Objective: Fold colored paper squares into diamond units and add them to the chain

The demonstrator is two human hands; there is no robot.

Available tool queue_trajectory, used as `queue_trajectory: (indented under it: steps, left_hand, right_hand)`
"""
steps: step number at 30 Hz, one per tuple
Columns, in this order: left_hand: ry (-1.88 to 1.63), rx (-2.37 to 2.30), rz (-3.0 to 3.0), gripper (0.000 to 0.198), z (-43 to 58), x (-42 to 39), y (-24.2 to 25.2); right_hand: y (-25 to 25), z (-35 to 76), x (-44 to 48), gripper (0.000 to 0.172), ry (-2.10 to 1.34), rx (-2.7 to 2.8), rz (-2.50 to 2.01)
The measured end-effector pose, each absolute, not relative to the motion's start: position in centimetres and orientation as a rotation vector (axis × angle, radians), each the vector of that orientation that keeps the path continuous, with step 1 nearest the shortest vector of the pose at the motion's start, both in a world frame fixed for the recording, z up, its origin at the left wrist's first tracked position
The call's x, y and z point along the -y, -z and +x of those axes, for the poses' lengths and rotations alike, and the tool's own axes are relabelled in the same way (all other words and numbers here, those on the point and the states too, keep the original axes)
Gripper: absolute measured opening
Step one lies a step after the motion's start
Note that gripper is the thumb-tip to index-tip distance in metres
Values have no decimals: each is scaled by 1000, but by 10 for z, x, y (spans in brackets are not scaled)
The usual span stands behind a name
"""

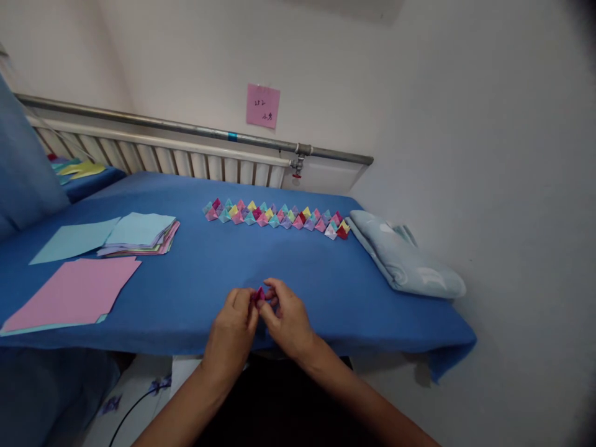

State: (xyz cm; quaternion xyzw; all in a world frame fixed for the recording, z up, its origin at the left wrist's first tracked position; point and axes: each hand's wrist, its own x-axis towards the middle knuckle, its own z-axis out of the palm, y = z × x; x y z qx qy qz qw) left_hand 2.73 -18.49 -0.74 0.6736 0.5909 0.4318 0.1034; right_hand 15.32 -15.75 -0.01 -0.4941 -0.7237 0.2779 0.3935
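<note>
Between my two hands, near the front edge of the table, is a small dark-pink folded paper piece (260, 294) with a pointed top. My left hand (234, 315) pinches it from the left, fingers bent. From the other side my right hand (287, 315) has its thumb and fingers closed on the same piece. My fingers cover part of its lower edges. Beyond my hands, rows of small folded paper pieces (261, 216) in pink, teal, yellow, purple and red stretch across the back of the table.
Stacked light-blue and coloured paper (139, 230) and pink sheets (77, 292) lie on the left of the blue-covered table (195, 273). A folded pale-blue blanket (405, 254) rests at the right end. Behind run a radiator (200, 162) and a pipe; a pink note (263, 106) is on the wall.
</note>
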Motion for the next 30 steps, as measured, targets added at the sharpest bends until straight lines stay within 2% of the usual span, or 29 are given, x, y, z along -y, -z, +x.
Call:
queue_trajectory:
  steps: [4,7,11,15,20,25,30]
  left_hand:
    - [-1321,-1766,1933,15,34,189,4]
    - [-1329,-1766,1923,18,37,190,5]
    - [-1249,-1774,1949,21,38,188,9]
    - [-1144,-1769,1871,16,37,187,9]
    - [-1211,-1638,1553,15,36,188,7]
    - [-1224,-1304,1107,21,32,186,2]
    - [-1174,-1178,872,29,24,189,-9]
  right_hand:
    - [-2,151,159,23,-893,1791,-1304]
    - [-2,152,160,17,-852,1821,-1277]
    - [-1,156,159,21,-716,1900,-1177]
    - [2,157,160,20,-747,1843,-1197]
    - [6,157,162,9,-803,1753,-1173]
    - [7,160,165,14,-851,1742,-1060]
    - [1,165,167,17,-810,1796,-985]
